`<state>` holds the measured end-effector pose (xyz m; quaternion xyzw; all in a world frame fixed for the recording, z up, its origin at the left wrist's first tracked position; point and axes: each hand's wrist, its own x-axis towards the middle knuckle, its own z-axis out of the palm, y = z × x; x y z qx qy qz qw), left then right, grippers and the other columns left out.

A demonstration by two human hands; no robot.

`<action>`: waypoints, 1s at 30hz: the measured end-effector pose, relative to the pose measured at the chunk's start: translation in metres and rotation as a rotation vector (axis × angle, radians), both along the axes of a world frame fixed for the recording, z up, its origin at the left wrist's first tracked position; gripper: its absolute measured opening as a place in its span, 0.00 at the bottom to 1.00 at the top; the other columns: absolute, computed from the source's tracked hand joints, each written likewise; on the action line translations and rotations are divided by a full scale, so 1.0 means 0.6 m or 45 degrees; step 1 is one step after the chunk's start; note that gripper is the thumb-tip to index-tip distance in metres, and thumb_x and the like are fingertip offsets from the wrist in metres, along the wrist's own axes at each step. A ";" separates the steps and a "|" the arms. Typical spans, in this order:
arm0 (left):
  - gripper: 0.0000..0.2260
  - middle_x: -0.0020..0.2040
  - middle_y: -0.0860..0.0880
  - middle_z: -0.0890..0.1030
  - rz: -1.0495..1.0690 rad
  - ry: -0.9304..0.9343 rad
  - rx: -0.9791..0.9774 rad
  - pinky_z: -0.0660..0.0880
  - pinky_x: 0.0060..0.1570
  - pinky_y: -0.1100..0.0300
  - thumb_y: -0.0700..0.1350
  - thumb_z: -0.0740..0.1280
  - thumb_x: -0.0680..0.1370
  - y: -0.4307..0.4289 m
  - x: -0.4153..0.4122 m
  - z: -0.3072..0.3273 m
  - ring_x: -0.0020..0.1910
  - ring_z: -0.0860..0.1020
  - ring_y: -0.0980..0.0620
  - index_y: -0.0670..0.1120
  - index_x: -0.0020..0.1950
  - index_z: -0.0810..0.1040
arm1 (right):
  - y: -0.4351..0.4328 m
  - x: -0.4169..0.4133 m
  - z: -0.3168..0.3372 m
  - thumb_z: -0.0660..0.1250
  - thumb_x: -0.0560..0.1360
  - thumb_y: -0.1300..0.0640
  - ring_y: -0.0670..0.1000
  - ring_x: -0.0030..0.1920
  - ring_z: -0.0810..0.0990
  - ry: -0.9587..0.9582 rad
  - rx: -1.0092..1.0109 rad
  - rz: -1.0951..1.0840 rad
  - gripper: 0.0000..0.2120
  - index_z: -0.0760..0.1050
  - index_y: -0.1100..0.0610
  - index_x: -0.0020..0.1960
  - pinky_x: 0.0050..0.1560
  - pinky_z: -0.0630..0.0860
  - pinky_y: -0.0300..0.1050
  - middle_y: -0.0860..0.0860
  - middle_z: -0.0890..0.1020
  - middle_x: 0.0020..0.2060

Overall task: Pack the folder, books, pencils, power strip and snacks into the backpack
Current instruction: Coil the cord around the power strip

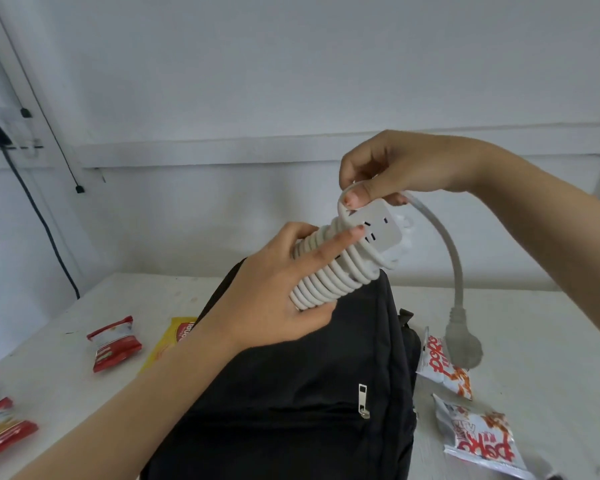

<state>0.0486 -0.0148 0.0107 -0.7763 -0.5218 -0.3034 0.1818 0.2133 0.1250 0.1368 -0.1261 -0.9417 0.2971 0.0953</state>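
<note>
Holding power strip (333, 275) above backpack (291, 393); snack packets (445, 368) on table (541, 375) flank it

You have a single view, worn on your head, looking forward and down along your own arms. It sits close. Your left grip (274, 299) and right grip (395, 168) fill the middle of the frame, both on the power strip (381, 223), which is raised in front of the backpack (309, 393) below the lens. The wide lens bends straight lines near the edges. The surface (534, 323) runs out of frame at the bottom and on both sides. The wall (257, 81) you face takes up the whole upper half.
</note>
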 end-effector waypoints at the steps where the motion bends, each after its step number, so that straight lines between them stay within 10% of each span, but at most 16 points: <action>1: 0.36 0.58 0.53 0.65 -0.041 -0.059 0.008 0.71 0.46 0.69 0.54 0.66 0.69 -0.006 0.007 0.001 0.49 0.71 0.59 0.65 0.72 0.51 | 0.002 -0.001 -0.005 0.71 0.71 0.52 0.52 0.29 0.70 -0.012 -0.129 0.037 0.06 0.77 0.53 0.39 0.27 0.68 0.35 0.56 0.76 0.31; 5: 0.33 0.57 0.51 0.69 -0.191 -0.439 0.049 0.74 0.49 0.61 0.50 0.70 0.68 -0.014 0.023 0.004 0.52 0.74 0.55 0.60 0.69 0.59 | 0.016 -0.010 -0.034 0.61 0.74 0.64 0.48 0.34 0.78 0.116 -0.666 0.138 0.07 0.76 0.56 0.43 0.31 0.75 0.36 0.49 0.81 0.35; 10: 0.34 0.62 0.49 0.71 -0.153 -0.690 0.112 0.78 0.48 0.49 0.48 0.71 0.68 -0.009 0.016 0.001 0.54 0.76 0.49 0.54 0.71 0.60 | 0.012 -0.015 -0.077 0.61 0.70 0.57 0.49 0.30 0.77 0.141 -0.708 0.012 0.07 0.76 0.59 0.42 0.37 0.81 0.44 0.54 0.78 0.31; 21: 0.36 0.61 0.55 0.72 0.229 -0.901 0.097 0.79 0.51 0.53 0.49 0.71 0.68 0.007 -0.030 -0.025 0.54 0.75 0.55 0.61 0.72 0.58 | -0.013 -0.003 -0.134 0.66 0.73 0.61 0.48 0.40 0.81 -0.215 0.000 -0.323 0.12 0.70 0.48 0.52 0.55 0.77 0.52 0.55 0.82 0.42; 30: 0.36 0.54 0.50 0.74 0.461 -0.816 0.095 0.71 0.38 0.68 0.48 0.72 0.70 0.022 -0.053 -0.039 0.44 0.75 0.57 0.63 0.72 0.58 | -0.050 -0.004 -0.164 0.57 0.79 0.58 0.48 0.33 0.71 -0.307 0.508 -0.617 0.04 0.69 0.58 0.49 0.34 0.70 0.42 0.52 0.75 0.41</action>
